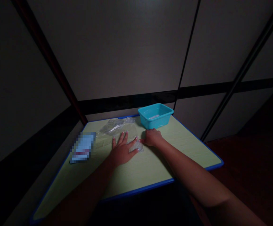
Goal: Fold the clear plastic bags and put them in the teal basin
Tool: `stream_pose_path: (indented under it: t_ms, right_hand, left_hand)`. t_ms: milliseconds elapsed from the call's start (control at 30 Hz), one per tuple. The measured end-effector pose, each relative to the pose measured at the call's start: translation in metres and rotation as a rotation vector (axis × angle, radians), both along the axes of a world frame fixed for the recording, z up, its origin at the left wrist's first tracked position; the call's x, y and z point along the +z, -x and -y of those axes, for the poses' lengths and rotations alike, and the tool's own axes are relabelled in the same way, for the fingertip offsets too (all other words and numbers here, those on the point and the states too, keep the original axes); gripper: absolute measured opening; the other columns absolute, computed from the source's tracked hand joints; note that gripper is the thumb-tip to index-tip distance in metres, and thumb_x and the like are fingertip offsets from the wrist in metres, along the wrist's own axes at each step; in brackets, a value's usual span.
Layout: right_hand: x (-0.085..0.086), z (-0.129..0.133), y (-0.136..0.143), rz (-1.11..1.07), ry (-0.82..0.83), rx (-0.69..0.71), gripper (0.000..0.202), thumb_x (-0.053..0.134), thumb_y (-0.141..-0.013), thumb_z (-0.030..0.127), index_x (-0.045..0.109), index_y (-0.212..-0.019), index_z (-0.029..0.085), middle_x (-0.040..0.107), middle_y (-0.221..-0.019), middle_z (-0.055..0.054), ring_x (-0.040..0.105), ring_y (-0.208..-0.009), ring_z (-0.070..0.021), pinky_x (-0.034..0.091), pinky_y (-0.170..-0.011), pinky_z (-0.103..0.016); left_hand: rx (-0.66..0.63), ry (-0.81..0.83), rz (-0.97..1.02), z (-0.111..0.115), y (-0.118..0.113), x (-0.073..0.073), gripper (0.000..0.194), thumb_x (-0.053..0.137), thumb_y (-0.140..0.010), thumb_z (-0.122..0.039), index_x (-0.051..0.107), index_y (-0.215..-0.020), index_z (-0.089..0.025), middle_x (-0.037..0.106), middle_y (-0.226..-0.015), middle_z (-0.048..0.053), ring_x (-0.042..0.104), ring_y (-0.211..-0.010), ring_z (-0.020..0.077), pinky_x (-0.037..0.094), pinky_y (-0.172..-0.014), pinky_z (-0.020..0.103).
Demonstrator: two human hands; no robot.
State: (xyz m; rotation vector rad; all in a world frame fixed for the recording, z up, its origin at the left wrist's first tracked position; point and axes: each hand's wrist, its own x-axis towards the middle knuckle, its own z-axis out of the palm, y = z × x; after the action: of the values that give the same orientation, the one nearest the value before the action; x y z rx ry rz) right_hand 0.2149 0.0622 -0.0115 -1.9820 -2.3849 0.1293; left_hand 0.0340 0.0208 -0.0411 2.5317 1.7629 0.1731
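Observation:
A clear plastic bag point(117, 126) lies flattened on the pale green table point(136, 175), its near corner reaching toward the middle. My left hand point(122, 150) rests palm down on the bag with its fingers spread. Just to the right, my right hand point(152, 137) is curled, its thumb pointing left at the bag's right edge, close to my left index fingertip. Whether the thumb and fingers pinch the plastic is too small to tell.
A turquoise basin point(156, 123) with something pale inside stands at the table's back edge, right behind my right hand. A blurred blue and white packet point(83, 147) lies at the left edge. Dark-striped panels point(127, 50) rise behind the blue-rimmed table.

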Motion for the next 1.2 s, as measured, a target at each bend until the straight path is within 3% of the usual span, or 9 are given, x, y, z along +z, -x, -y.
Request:
stream_pose_path:
  t_ms: [233,367,900,1000,1100,1200]
  right_hand:
    - [-0.005,-0.004,-0.001,-0.036,-0.024,-0.048,0.061,0.051,-0.076,0.059,0.056,-0.113,0.011,0.061,-0.111,-0.022,0.052,-0.108,-0.0341,0.045,-0.081,-0.042]
    - [-0.005,-0.003,-0.002,-0.029,-0.034,-0.032,0.063,0.044,-0.078,0.064,0.056,-0.112,0.011,0.061,-0.111,-0.022,0.054,-0.106,-0.0338,0.045,-0.080,-0.041]
    - [0.009,0.002,-0.008,0.086,0.145,0.195,0.078,0.068,-0.056,0.065,0.055,-0.113,0.013,0.060,-0.111,-0.020,0.051,-0.107,-0.0361,0.045,-0.079,-0.044]
    - [0.014,0.006,-0.008,0.065,0.176,0.233,0.072,0.070,-0.055,0.064,0.057,-0.106,0.015,0.061,-0.108,-0.018,0.051,-0.105,-0.0353,0.043,-0.080,-0.043]
    - [0.015,0.004,-0.009,-0.132,0.126,0.204,0.045,0.065,-0.069,0.054,0.059,-0.093,0.016,0.064,-0.094,-0.012,0.056,-0.092,-0.0268,0.044,-0.075,-0.035]
    - [0.014,-0.003,-0.009,-0.609,0.076,0.052,0.029,0.048,-0.085,0.044,0.055,-0.084,0.016,0.060,-0.077,-0.004,0.055,-0.073,-0.0156,0.044,-0.066,-0.026]
  left_hand:
    - [-0.002,0.005,-0.004,-0.001,0.000,-0.002,0.057,0.039,-0.084,-0.061,0.028,-0.138,-0.045,0.008,-0.153,0.005,0.002,-0.139,0.0333,0.004,-0.101,0.067]
    - [0.004,0.000,-0.021,-0.001,0.000,-0.002,0.056,0.037,-0.085,-0.063,0.029,-0.137,-0.045,0.007,-0.153,0.006,0.001,-0.139,0.0309,0.003,-0.101,0.065]
    - [0.011,0.032,-0.024,0.000,0.000,0.001,0.060,0.031,-0.085,-0.066,0.025,-0.139,-0.043,0.006,-0.153,0.006,-0.001,-0.139,0.0305,0.002,-0.103,0.063]
    - [-0.001,0.013,-0.007,0.001,0.000,0.000,0.056,0.032,-0.087,-0.062,0.027,-0.139,-0.043,0.010,-0.153,0.006,0.001,-0.139,0.0303,0.003,-0.103,0.064]
    - [-0.008,-0.028,0.007,0.002,0.000,-0.001,0.054,0.035,-0.089,-0.056,0.027,-0.140,-0.041,0.011,-0.153,0.007,0.005,-0.140,0.0301,0.004,-0.102,0.065]
    - [-0.030,-0.097,0.017,0.004,-0.001,0.001,0.053,0.041,-0.089,-0.049,0.031,-0.140,-0.036,0.014,-0.152,0.009,0.008,-0.139,0.0303,0.001,-0.102,0.065]
